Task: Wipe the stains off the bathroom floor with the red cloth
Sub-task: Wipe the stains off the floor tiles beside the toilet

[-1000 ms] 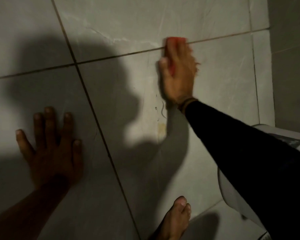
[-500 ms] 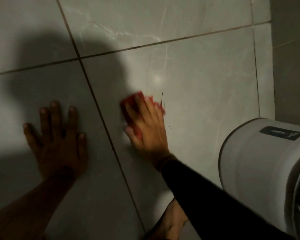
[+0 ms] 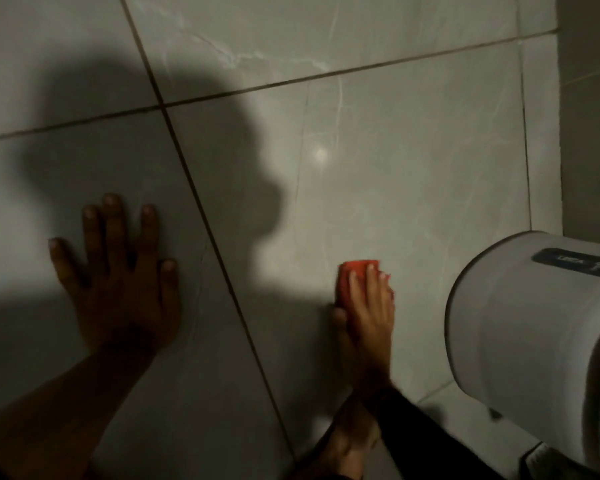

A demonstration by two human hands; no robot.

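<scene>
- Left hand [image 3: 118,282] lay flat on the tiled floor [image 3: 413,174], fingers spread, holding nothing, arm in shadow.
- Dark grout line [image 3: 222,268] ran diagonally between the hands.
- Right hand [image 3: 369,313], fingers together, pressed the red cloth [image 3: 355,271] onto the tile.
- White round container [image 3: 534,341] stood just right of that hand; contents not visible.
- Open tile lay beyond the cloth.

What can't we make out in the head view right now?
- Red cloth: mostly hidden under the right hand; its size and fold are unknown.
- Floor stains: none discernible; dim light and the head shadow cover much of the tile.
- White container: cut off by the right edge; its label is too blurred to read.
</scene>
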